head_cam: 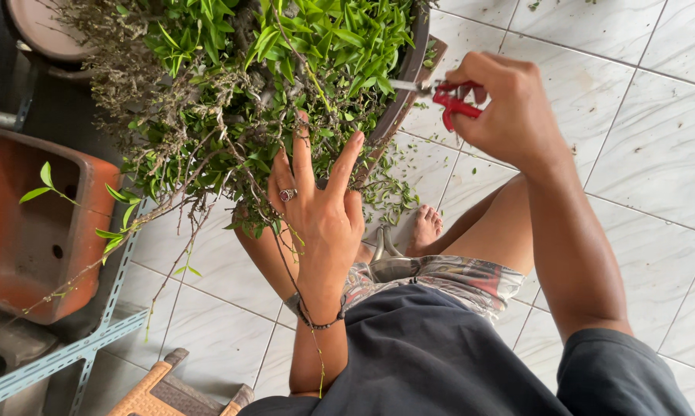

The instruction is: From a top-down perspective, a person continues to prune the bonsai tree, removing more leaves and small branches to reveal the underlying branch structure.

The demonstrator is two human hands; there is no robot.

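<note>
While the left hand point(317, 204) reaches up into the foliage with fingers spread, palm toward the camera, a thin hanging stem runs down across palm and wrist; the fingertips part the leafy twigs and pinch nothing that I can see. Right hand point(509, 104) is curled tight around red-handled pruning shears point(451, 100), blades pointing toward the pot's rim; whether the blades are apart or together I cannot tell, the tips being lost in leaves.

Potted shrub point(286, 69), a bonsai-like plant in a brown round pot point(405, 92), sits near the top edge of the view above the tiled floor point(656, 154).

Progress, as judged: small green clippings point(390, 192) lie scattered on the tiles just below the pot, near a bare foot point(427, 227), so some trimming looks done on this side. Crown is dense and uneven, long bare twigs trail down at left; much appears left to cut.

Nearby: empty rectangular terracotta pot point(35, 223) at the left edge, on a metal rack point(70, 354); woven stool corner point(151, 393) at the bottom.
</note>
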